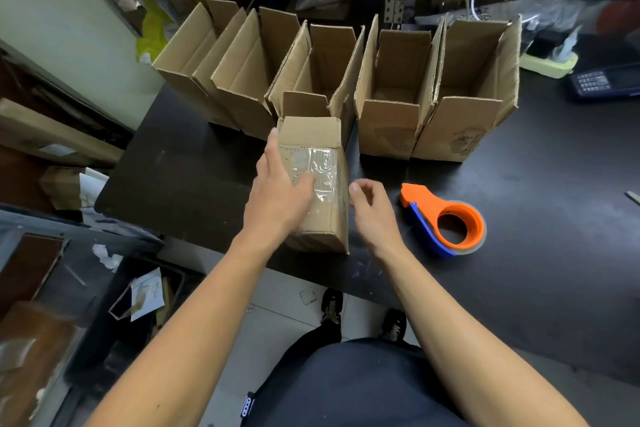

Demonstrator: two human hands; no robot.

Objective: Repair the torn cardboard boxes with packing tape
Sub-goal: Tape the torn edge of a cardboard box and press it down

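A small cardboard box [322,135] lies on its side on the black table [194,166], with a patch of clear tape [323,163] across its upper face. My left hand [277,191] rests on the box's left side, fingers straight, thumb lying on the tape. Just right of the box hovers my right hand [372,206], fingers loosely curled and holding nothing. An orange and blue tape dispenser [446,220] lies on the table to the right of that hand.
Several open cardboard boxes [394,87] stand in a row behind; the two on the right show torn patches on their fronts. A calculator [602,81] sits far right. Shelving rises at the back. A bin with scraps [145,295] is on the floor at left.
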